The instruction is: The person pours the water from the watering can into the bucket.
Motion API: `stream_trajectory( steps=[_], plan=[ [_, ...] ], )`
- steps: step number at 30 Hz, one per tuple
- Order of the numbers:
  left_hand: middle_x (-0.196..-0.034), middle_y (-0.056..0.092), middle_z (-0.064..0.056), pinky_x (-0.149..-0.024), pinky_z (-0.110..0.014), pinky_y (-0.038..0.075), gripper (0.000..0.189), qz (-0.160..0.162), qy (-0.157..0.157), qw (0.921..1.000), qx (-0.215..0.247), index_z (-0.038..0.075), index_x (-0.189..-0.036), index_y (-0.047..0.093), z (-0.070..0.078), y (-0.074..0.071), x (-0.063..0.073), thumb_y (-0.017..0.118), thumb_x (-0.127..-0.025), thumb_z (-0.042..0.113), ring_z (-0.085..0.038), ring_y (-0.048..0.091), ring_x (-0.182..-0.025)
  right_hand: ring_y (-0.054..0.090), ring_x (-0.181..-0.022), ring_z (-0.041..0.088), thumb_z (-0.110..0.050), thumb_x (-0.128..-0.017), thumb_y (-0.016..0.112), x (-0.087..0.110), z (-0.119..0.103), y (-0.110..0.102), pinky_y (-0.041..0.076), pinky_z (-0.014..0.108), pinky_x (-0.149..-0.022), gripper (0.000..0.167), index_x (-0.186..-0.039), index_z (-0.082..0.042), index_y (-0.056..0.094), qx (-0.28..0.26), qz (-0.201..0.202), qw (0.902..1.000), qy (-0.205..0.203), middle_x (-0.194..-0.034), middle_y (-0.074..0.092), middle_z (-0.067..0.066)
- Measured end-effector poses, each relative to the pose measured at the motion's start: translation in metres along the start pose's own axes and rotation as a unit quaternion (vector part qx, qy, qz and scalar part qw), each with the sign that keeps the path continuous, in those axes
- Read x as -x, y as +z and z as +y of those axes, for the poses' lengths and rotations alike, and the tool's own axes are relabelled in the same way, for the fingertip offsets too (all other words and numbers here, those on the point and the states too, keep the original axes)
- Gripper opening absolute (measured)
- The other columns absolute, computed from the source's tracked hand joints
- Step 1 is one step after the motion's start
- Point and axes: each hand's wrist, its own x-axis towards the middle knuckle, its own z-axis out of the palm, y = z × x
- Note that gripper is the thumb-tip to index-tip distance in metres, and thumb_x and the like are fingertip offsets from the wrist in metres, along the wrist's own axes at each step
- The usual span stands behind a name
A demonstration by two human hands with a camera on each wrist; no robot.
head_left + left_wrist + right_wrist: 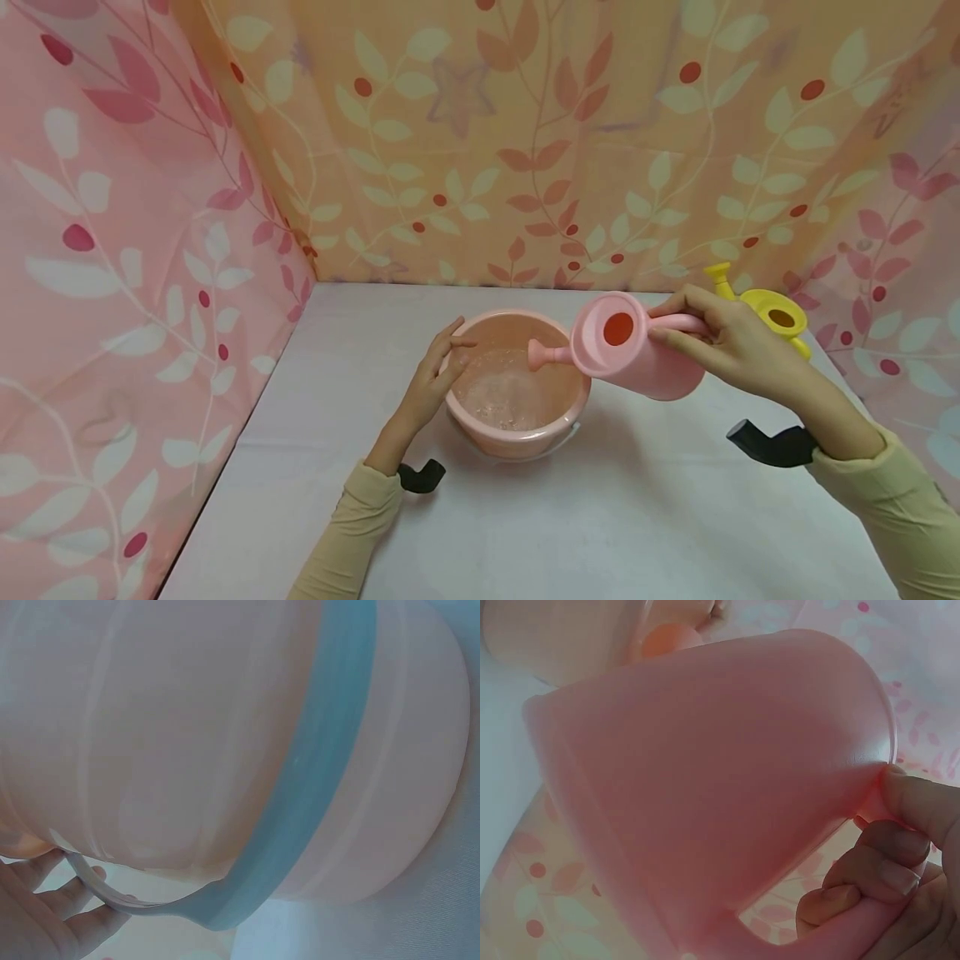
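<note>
My right hand (720,337) grips the handle of a pink watering can (652,367), held tilted with its spout (551,355) over the right side of a pale pink bucket (517,436). Water (506,400) with bubbles shows inside the bucket. In the right wrist view, the fingers (885,877) curl round the can's handle and the thumb presses near the can's top edge. My left hand (431,379) holds the bucket's left rim, thumb side over the edge. The left wrist view shows its other fingers (82,900) outside, against the bucket's carrying handle (300,810).
A yellow watering can (765,308) stands at the back right, partly behind my right hand. The white table (360,333) ends at patterned cloth walls (465,167) at the back and sides. Black wrist straps (772,446) stick out at both wrists.
</note>
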Motion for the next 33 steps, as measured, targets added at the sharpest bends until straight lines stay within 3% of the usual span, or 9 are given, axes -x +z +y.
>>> stream_trajectory(
  steps=[4, 11, 14, 19, 27, 30, 33],
  plan=[
    [-0.151, 0.022, -0.015, -0.104, -0.055, 0.029, 0.029, -0.002, -0.002, 1.0000, -0.006, -0.006, -0.120, 0.052, 0.005, 0.000, 0.001, 0.046, -0.095, 0.009, -0.033, 0.014, -0.141, 0.057, -0.078, 0.004, -0.006, -0.078, 0.072, -0.001, 0.000, 0.000, 0.050, 0.015, -0.067, 0.028, -0.100, -0.018, 0.060, -0.005, -0.004, 1.0000, 0.007, -0.096, 0.058, -0.012],
    [-0.152, 0.023, -0.003, -0.109, -0.056, 0.018, 0.027, 0.004, 0.005, 0.9999, -0.009, 0.003, -0.121, 0.054, -0.026, 0.001, -0.002, 0.047, -0.095, 0.010, -0.024, 0.014, -0.142, 0.057, -0.078, 0.005, -0.007, -0.078, 0.073, -0.001, 0.002, 0.000, 0.050, 0.016, -0.066, 0.028, -0.100, -0.017, 0.060, -0.002, -0.002, 0.9998, 0.021, -0.096, 0.058, -0.010],
    [-0.152, 0.023, 0.003, -0.107, -0.053, 0.026, 0.027, 0.006, 0.006, 0.9999, -0.010, 0.006, -0.121, 0.055, -0.031, 0.001, -0.002, 0.047, -0.095, 0.010, -0.020, 0.015, -0.142, 0.056, -0.078, 0.005, -0.007, -0.078, 0.073, -0.002, 0.002, -0.001, 0.050, 0.017, -0.065, 0.028, -0.100, -0.018, 0.060, -0.003, -0.002, 0.9997, 0.025, -0.096, 0.058, -0.010],
    [-0.151, 0.024, 0.006, -0.097, -0.050, 0.041, 0.027, 0.009, 0.008, 0.9999, -0.003, 0.005, -0.120, 0.055, -0.031, 0.002, -0.002, 0.047, -0.094, 0.008, -0.017, 0.017, -0.141, 0.056, -0.078, 0.006, -0.007, -0.079, 0.072, -0.003, 0.001, -0.001, 0.051, 0.018, -0.065, 0.027, -0.100, -0.018, 0.059, -0.008, -0.006, 0.9997, 0.024, -0.095, 0.058, -0.010],
    [-0.151, 0.025, 0.006, -0.092, -0.045, 0.046, 0.026, 0.011, 0.005, 0.9999, 0.000, 0.005, -0.119, 0.055, -0.030, 0.002, -0.003, 0.047, -0.095, 0.010, -0.017, 0.018, -0.141, 0.055, -0.078, 0.006, -0.008, -0.079, 0.072, -0.004, 0.001, -0.002, 0.051, 0.018, -0.065, 0.026, -0.100, -0.018, 0.059, -0.006, -0.009, 0.9997, 0.023, -0.095, 0.056, -0.011],
    [-0.151, 0.024, 0.004, -0.092, -0.047, 0.045, 0.026, 0.011, 0.009, 0.9999, -0.001, 0.006, -0.119, 0.055, -0.031, 0.002, -0.002, 0.047, -0.095, 0.009, -0.019, 0.018, -0.141, 0.055, -0.078, 0.006, -0.007, -0.079, 0.072, -0.004, 0.001, -0.002, 0.051, 0.017, -0.065, 0.026, -0.099, -0.018, 0.059, -0.006, -0.009, 0.9998, 0.018, -0.093, 0.057, -0.010],
    [-0.151, 0.024, 0.004, -0.100, -0.051, 0.037, 0.026, 0.011, 0.013, 0.9998, -0.004, 0.007, -0.119, 0.056, -0.031, 0.002, -0.002, 0.047, -0.095, 0.010, -0.020, 0.017, -0.141, 0.055, -0.078, 0.006, -0.006, -0.079, 0.072, -0.005, 0.001, -0.003, 0.050, 0.017, -0.065, 0.026, -0.099, -0.018, 0.059, -0.008, -0.010, 0.9998, 0.018, -0.093, 0.057, -0.009]
  ],
)
